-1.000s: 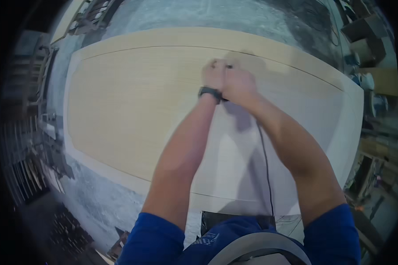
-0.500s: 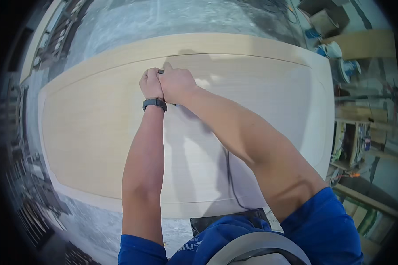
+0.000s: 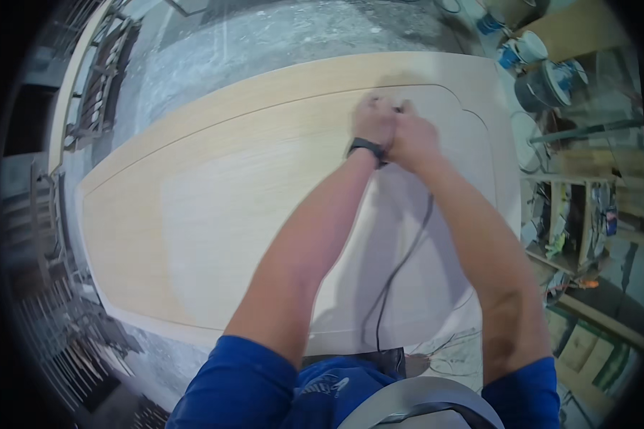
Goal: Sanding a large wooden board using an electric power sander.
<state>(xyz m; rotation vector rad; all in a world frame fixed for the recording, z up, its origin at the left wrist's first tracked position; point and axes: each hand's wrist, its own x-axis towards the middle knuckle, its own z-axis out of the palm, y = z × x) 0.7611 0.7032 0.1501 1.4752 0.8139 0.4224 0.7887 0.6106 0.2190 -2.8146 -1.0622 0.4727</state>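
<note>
While both arms stretch out over the big pale wooden panel, the left hand and right hand sit pressed together, both closed tight around a small power tool that is almost wholly hidden under the fingers; only a sliver of it peeks out between the knuckles, so its kind cannot be told for sure. A black wristband rides the left wrist, and a thin black cord trails from under the hands back toward the person's body, lying loosely across the board. The tool is down on the panel, close to the far edge and toward the right end, just inside the routed groove that runs round the border. By the look of it, this is the surface-working step, most likely sanding, with the pass being made along the far right stretch. The next move calls for steady, even pressure from both hands and for minding that cord so it stays behind the tool. The panel's long axis runs from lower left to upper right in the view, its rounded end at the left; which way the tool itself points cannot be made out. Paint buckets stand off to the right on the dusty floor.
</note>
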